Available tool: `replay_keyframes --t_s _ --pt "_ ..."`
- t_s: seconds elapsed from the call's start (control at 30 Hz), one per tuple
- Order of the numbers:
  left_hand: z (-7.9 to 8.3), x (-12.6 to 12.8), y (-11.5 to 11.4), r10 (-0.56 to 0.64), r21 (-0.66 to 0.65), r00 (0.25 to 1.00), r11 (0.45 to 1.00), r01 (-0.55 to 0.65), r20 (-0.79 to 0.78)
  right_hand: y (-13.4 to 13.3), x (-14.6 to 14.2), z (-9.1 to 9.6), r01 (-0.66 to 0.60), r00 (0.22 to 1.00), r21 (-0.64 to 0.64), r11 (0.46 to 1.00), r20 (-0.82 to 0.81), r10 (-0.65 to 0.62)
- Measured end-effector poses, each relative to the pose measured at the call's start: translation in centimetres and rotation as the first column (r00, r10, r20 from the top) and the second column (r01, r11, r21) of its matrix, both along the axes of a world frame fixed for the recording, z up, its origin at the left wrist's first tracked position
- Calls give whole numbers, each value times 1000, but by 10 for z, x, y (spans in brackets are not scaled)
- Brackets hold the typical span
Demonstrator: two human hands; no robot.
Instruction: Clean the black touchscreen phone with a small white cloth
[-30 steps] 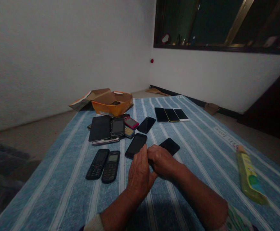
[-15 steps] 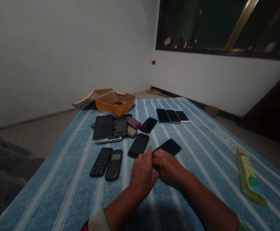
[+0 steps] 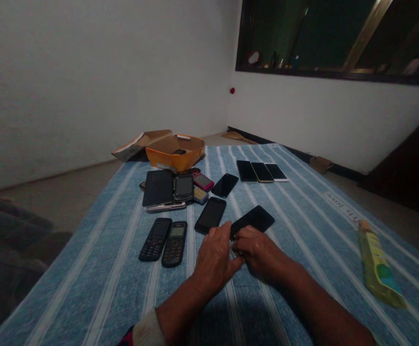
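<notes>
Both hands are close together at the near end of a black smartphone [image 3: 255, 218], which lies aslant on the striped cloth. My left hand [image 3: 215, 254] is closed, its fingers pressed together and its thumb reaching toward the other hand. My right hand [image 3: 260, 250] is curled in a pinch at the phone's lower edge. What the fingers hold, if anything, is hidden. Just beyond my left fingertips lies another black smartphone [image 3: 210, 215]. To the left, two black keypad phones, one [image 3: 155, 239] and the other [image 3: 174, 244], rest side by side.
Several phones are heaped around a black tablet-like slab [image 3: 158, 187]. Behind them stands an open orange box [image 3: 175, 156]. A black phone [image 3: 225, 185] lies mid-cloth, with three in a row [image 3: 262, 172] farther back. A yellow-green bottle [image 3: 380, 269] lies at the right.
My right hand has shifted slightly right and toward me, and a small gap shows between the hands. The view has moved a little; the phones keep their places on the cloth.
</notes>
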State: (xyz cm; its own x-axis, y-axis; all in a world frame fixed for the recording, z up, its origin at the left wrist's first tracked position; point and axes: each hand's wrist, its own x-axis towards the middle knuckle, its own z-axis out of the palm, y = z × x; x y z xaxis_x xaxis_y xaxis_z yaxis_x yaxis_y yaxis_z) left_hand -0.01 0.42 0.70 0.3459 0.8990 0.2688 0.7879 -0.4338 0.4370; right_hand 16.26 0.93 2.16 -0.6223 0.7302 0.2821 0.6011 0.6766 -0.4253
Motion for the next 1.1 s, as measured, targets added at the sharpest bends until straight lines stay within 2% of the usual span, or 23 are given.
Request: replay_keyframes --t_s 0.13,0.33,0.63,0.87,0.97,1.1 --pt "5 0 -1 -6 -23 1000 1000 6 1 -1 4 1 -6 1000 1 1000 -15 6" --pt "4 -1 -1 -24 -27 1000 999 25 6 4 17 3 3 999 -10 1000 -36 -3" --pt "11 2 -1 -21 -45 1000 999 21 11 20 45 -3 133 990 -41 990 -37 -134" --pt "11 1 -1 -23 -32 1000 999 23 -8 30 66 -7 250 967 -30 968 -49 -252" --pt "10 1 -1 -22 -25 1000 999 22 -15 30 63 -9 295 955 1 955 -30 -295" --pt "9 1 -1 -21 -9 1000 1000 20 -21 19 38 -12 301 954 61 952 -5 -301"
